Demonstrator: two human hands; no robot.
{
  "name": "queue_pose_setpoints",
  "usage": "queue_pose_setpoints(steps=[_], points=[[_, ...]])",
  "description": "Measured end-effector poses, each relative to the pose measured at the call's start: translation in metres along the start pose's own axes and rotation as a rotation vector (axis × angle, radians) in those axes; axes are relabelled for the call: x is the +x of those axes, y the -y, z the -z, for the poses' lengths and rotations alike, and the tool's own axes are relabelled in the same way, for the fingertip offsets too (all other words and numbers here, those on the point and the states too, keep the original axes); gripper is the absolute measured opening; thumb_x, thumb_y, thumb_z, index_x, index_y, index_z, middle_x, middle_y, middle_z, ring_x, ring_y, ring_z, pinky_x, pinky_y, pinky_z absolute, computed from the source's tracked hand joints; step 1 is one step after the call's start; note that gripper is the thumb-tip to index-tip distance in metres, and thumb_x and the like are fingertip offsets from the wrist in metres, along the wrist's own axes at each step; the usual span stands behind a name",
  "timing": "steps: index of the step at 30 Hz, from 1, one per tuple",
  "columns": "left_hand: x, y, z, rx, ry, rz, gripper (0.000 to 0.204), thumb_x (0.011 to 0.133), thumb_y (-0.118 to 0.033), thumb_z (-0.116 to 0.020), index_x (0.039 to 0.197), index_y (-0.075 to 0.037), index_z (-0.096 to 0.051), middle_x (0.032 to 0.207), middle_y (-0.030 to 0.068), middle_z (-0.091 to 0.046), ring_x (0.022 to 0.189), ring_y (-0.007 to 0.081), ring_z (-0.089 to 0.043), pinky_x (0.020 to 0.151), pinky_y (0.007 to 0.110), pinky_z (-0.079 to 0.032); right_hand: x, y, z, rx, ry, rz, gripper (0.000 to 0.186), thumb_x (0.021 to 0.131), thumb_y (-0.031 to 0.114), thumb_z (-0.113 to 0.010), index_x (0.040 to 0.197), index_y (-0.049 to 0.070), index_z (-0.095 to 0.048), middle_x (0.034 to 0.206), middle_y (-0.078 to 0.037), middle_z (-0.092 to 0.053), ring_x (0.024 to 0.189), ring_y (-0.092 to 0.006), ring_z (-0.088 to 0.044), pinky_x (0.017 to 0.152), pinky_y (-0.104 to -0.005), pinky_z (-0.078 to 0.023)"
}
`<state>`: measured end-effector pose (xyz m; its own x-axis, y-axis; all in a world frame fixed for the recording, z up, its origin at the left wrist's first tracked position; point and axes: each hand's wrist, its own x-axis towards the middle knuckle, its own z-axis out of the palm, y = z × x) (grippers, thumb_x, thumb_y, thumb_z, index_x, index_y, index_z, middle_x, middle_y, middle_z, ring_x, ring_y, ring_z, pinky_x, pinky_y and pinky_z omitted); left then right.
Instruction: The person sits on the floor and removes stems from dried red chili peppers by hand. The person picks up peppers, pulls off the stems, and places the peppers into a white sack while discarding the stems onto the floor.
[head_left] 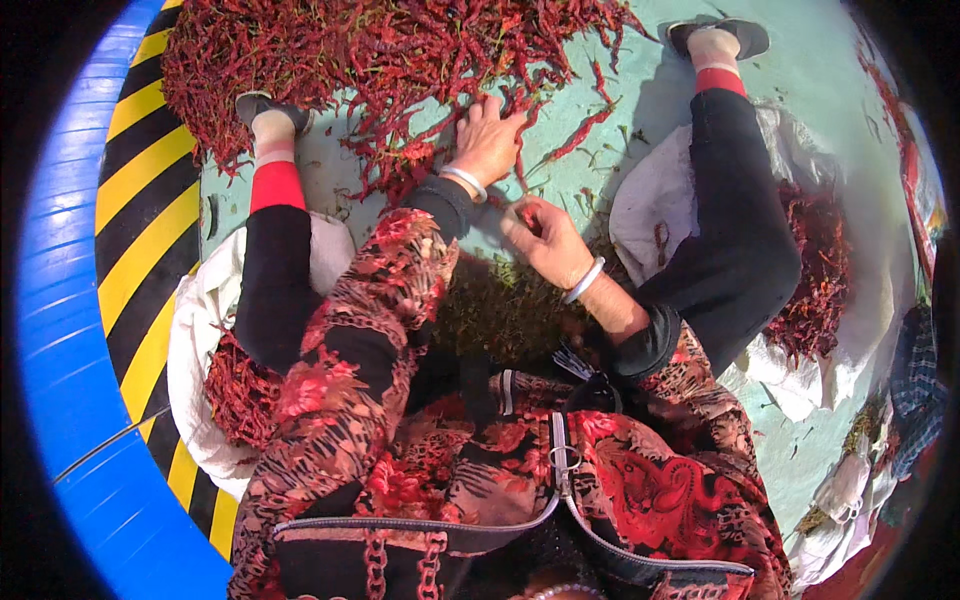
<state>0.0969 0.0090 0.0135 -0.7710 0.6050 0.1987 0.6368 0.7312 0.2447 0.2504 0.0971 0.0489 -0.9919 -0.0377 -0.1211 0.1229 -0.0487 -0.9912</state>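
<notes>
Currently, left hand [488,142] is half-open at the chilli pile's [400,55] edge, right hand [553,245] curled round a red piece [530,214], floor [572,183] rightward.

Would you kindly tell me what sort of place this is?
Probably a chilli-handling work area: a large red chilli heap lies ahead, a white sack holds more, and black-and-yellow striping marks one edge.

Deep red chillies [430,45] glow against the pale green floor [815,55]. I see a red, pink and black floral jacket [650,490], black trousers [735,190], bright red ankle bands [278,186], white sacks [205,375], and black-and-yellow diagonal stripes [150,265] beside vivid blue edging [65,340].
</notes>
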Motion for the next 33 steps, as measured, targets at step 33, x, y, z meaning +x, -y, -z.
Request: queue_pose_setpoints(steps=[33], points=[[-0.005, 0.062, 0.040, -1.333, -0.126, 0.460, 0.008, 0.081, -0.002, -0.052, 0.086, 0.001, -0.057, 0.080, -0.0004, -0.054, 0.072, 0.0070, -0.048, 0.066, 0.021, -0.039, 0.016, -0.009, 0.011, 0.070, -0.079, -0.054, 0.018, 0.082, 0.014, -0.058, 0.071, 0.001, -0.055, 0.058, 0.003, -0.047, 0.057, -0.0054, -0.040, 0.052, -0.0232, -0.036]])
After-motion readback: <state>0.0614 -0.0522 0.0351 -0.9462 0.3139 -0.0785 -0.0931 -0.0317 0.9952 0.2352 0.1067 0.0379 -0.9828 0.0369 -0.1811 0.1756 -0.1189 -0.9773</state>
